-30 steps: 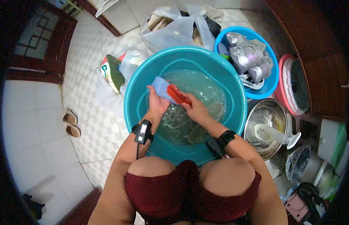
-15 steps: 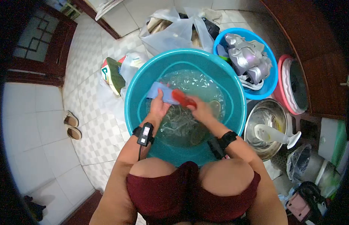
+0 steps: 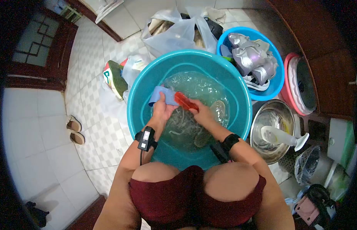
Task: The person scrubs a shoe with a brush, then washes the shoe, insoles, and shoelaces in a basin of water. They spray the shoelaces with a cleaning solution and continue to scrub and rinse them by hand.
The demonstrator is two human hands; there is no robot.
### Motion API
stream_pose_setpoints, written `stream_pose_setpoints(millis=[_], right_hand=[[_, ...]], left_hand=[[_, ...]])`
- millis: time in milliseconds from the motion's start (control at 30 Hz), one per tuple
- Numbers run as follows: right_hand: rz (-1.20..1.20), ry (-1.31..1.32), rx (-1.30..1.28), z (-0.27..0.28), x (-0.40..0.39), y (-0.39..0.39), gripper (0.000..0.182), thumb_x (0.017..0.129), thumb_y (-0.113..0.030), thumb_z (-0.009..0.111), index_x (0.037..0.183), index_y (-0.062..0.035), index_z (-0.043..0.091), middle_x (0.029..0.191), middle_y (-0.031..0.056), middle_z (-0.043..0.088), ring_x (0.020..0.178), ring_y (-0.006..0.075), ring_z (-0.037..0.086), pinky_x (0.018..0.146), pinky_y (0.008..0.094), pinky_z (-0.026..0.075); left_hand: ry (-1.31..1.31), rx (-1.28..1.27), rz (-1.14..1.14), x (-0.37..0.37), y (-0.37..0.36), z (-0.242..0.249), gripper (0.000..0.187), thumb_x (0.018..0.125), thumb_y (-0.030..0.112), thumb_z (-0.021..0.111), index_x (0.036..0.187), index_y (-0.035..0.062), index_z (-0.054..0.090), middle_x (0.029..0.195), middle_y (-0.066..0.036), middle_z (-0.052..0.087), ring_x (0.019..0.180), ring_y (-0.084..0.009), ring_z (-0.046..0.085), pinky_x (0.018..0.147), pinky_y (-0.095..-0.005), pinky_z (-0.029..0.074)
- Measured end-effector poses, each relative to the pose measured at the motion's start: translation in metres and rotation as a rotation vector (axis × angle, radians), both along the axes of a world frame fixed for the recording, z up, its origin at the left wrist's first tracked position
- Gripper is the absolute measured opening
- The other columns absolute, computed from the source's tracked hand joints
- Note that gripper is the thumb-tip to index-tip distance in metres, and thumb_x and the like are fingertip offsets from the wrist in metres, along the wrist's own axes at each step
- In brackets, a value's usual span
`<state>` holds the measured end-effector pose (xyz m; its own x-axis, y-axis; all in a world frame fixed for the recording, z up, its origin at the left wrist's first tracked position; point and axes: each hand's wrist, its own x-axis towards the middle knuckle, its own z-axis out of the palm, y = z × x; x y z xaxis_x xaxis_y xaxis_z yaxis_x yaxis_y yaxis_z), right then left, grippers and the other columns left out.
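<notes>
A large teal basin holds water with shoelaces and what look like shoes under the surface, one pale sole showing at the right. In my left hand is a flat light-blue insole, gripped with the thumb on top. My right hand is closed round a red scrubbing brush, whose far end rests against the insole's right end. Both hands are above the water, inside the basin.
A blue basin of silvery shoes stands at the upper right. Below it, a steel bowl holds a white pump dispenser. Plastic bags and a green-and-white shoe lie beyond; slippers sit left.
The brush has shifted slightly left and down along the insole, and my right hand is less blurred. The insole's left end now curls upward more.
</notes>
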<state>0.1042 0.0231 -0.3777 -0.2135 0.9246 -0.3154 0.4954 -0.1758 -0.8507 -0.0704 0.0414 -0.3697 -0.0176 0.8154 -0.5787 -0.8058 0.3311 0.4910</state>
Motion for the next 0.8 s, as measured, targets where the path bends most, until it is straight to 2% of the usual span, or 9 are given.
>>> stream_pose_setpoints(millis=[100, 200, 300, 367, 500, 600, 633, 733, 800], right_hand=[[-0.026, 0.031, 0.076, -0.001, -0.005, -0.008, 0.037, 0.08, -0.014, 0.059, 0.116, -0.0155, 0.05, 0.102, 0.0125, 0.061, 0.094, 0.0281, 0.059, 0.079, 0.0353, 0.046], [0.055, 0.033, 0.12, 0.006, -0.003, -0.004, 0.039, 0.079, -0.014, 0.06, 0.117, -0.0165, 0.05, 0.101, 0.0128, 0.061, 0.094, 0.03, 0.058, 0.079, 0.0353, 0.046], [0.004, -0.186, 0.039, 0.006, 0.019, 0.02, 0.037, 0.08, -0.02, 0.058, 0.116, -0.0195, 0.05, 0.101, 0.0131, 0.06, 0.093, 0.0323, 0.057, 0.077, 0.0404, 0.046], [-0.045, -0.295, 0.076, 0.01, 0.026, 0.021, 0.037, 0.081, -0.021, 0.056, 0.117, -0.0201, 0.048, 0.101, 0.0138, 0.06, 0.092, 0.0345, 0.057, 0.076, 0.043, 0.045], [-0.083, -0.301, 0.03, 0.025, 0.033, 0.033, 0.04, 0.08, -0.018, 0.057, 0.118, -0.0183, 0.045, 0.101, 0.0163, 0.059, 0.091, 0.0356, 0.057, 0.076, 0.044, 0.045], [-0.101, -0.4, 0.133, 0.007, 0.047, 0.04, 0.04, 0.079, -0.016, 0.056, 0.118, -0.0149, 0.046, 0.104, 0.0175, 0.057, 0.092, 0.0359, 0.056, 0.076, 0.0439, 0.044], [-0.077, -0.541, 0.186, 0.008, 0.049, 0.04, 0.042, 0.076, -0.013, 0.058, 0.117, -0.0122, 0.047, 0.106, 0.0167, 0.054, 0.096, 0.0343, 0.053, 0.078, 0.042, 0.044], [-0.004, -0.728, 0.389, 0.013, 0.046, 0.041, 0.049, 0.071, -0.012, 0.061, 0.118, -0.0122, 0.047, 0.107, 0.0148, 0.052, 0.101, 0.0325, 0.049, 0.082, 0.0417, 0.042], [0.142, -0.665, 0.65, 0.02, 0.034, 0.038, 0.049, 0.07, -0.012, 0.061, 0.118, -0.0117, 0.048, 0.109, 0.014, 0.051, 0.102, 0.0315, 0.048, 0.084, 0.0421, 0.041]], left_hand=[[-0.032, 0.002, 0.023, -0.006, 0.002, -0.013, 0.041, 0.09, 0.037, 0.035, 0.126, 0.0167, 0.033, 0.121, -0.015, 0.046, 0.114, -0.0336, 0.043, 0.089, -0.0617, 0.035], [-0.161, 0.052, -0.006, -0.009, 0.005, -0.02, 0.042, 0.089, 0.036, 0.038, 0.125, 0.0141, 0.034, 0.123, -0.015, 0.044, 0.114, -0.0345, 0.043, 0.088, -0.0626, 0.035], [-0.033, -0.176, 0.021, -0.002, 0.003, -0.005, 0.038, 0.094, 0.032, 0.033, 0.121, 0.0064, 0.039, 0.118, -0.015, 0.048, 0.107, -0.0317, 0.049, 0.088, -0.053, 0.041], [0.169, -0.144, -0.13, -0.012, 0.003, -0.011, 0.038, 0.093, 0.032, 0.038, 0.119, 0.004, 0.041, 0.115, -0.016, 0.052, 0.102, -0.0288, 0.053, 0.087, -0.0471, 0.042], [0.596, 0.051, -0.338, -0.025, 0.0, -0.008, 0.042, 0.089, 0.035, 0.047, 0.117, 0.0024, 0.045, 0.109, -0.013, 0.057, 0.095, -0.024, 0.057, 0.083, -0.0376, 0.045], [0.56, -0.145, -0.244, -0.032, 0.009, 0.01, 0.042, 0.086, 0.035, 0.054, 0.114, 0.0044, 0.047, 0.107, -0.008, 0.058, 0.098, -0.0243, 0.056, 0.085, -0.0436, 0.043], [0.51, -0.079, -0.117, -0.025, 0.01, 0.024, 0.045, 0.085, 0.038, 0.054, 0.114, 0.005, 0.047, 0.107, -0.007, 0.057, 0.096, -0.0248, 0.056, 0.084, -0.0425, 0.043], [0.593, -0.144, -0.163, -0.037, 0.017, 0.025, 0.047, 0.085, 0.041, 0.051, 0.114, 0.0042, 0.047, 0.109, -0.008, 0.056, 0.1, -0.0248, 0.054, 0.085, -0.0415, 0.044], [0.286, 0.043, -0.123, -0.043, 0.017, 0.024, 0.058, 0.084, 0.048, 0.048, 0.121, 0.0043, 0.039, 0.117, -0.013, 0.049, 0.108, -0.027, 0.049, 0.088, -0.0413, 0.043]])
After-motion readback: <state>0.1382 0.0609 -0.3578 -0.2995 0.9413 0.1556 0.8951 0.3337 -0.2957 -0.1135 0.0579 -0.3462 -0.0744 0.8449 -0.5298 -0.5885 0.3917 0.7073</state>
